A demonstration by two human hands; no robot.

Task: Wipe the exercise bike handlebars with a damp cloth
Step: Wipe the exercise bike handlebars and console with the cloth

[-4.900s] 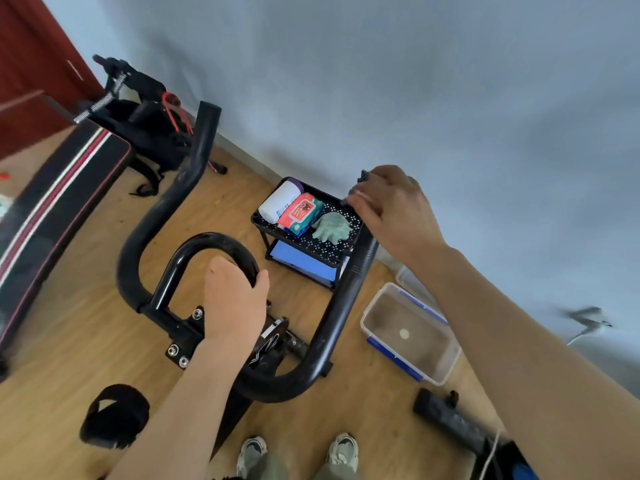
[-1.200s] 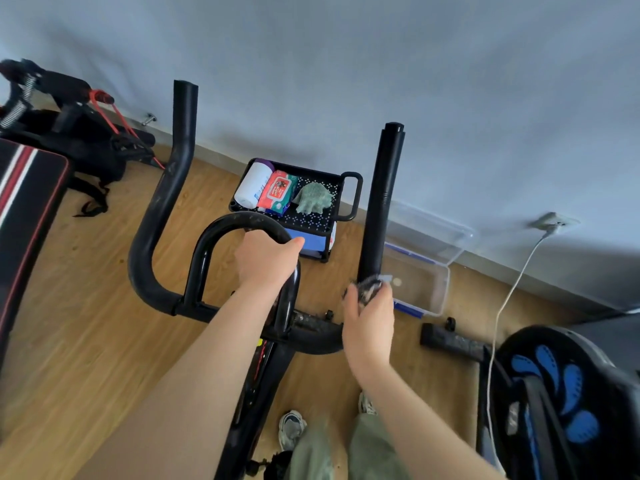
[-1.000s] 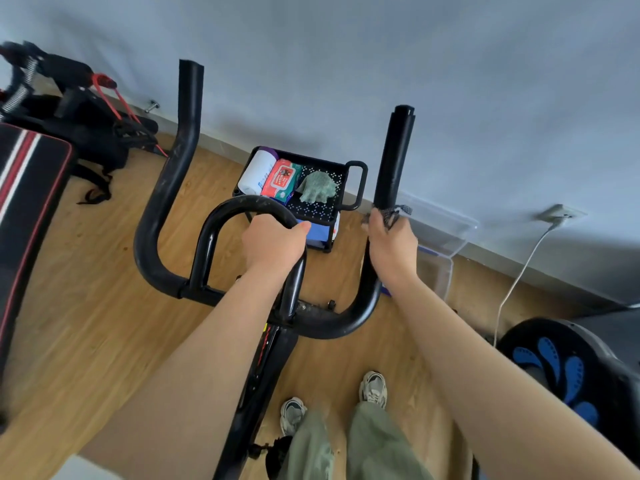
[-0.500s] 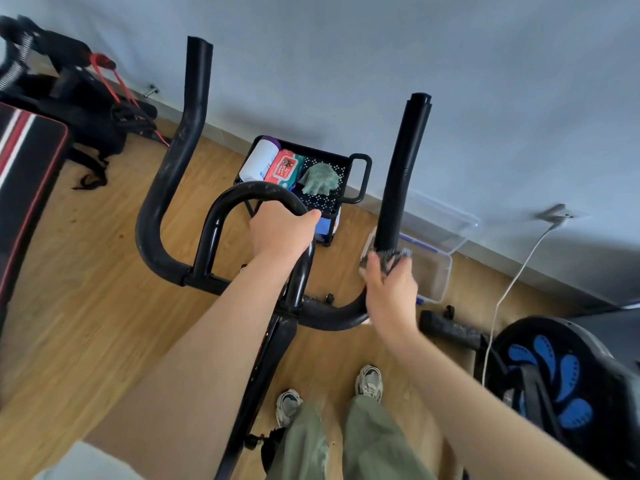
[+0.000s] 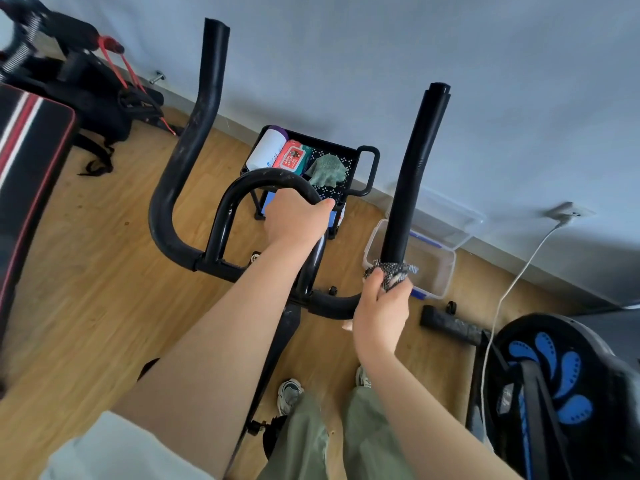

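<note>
the black handlebars (image 5: pixel 187 140) of the exercise bike stand in the middle of the view. the round inner loop (image 5: pixel 242 188) is gripped by the left hand (image 5: pixel 294 220), with the fingers curled tight around the bar. a dark dotted cloth (image 5: pixel 391 271) is wrapped around the low part of the right upright bar (image 5: pixel 415 168). the cloth is squeezed against that bar by the right hand (image 5: pixel 379 313), fingers closed around it. whether the cloth is wet cannot be told. behind the bars, a small black cart (image 5: pixel 367 168) is seen by the wall, with a green rag (image 5: pixel 327 169) lying on its top tray.
</note>
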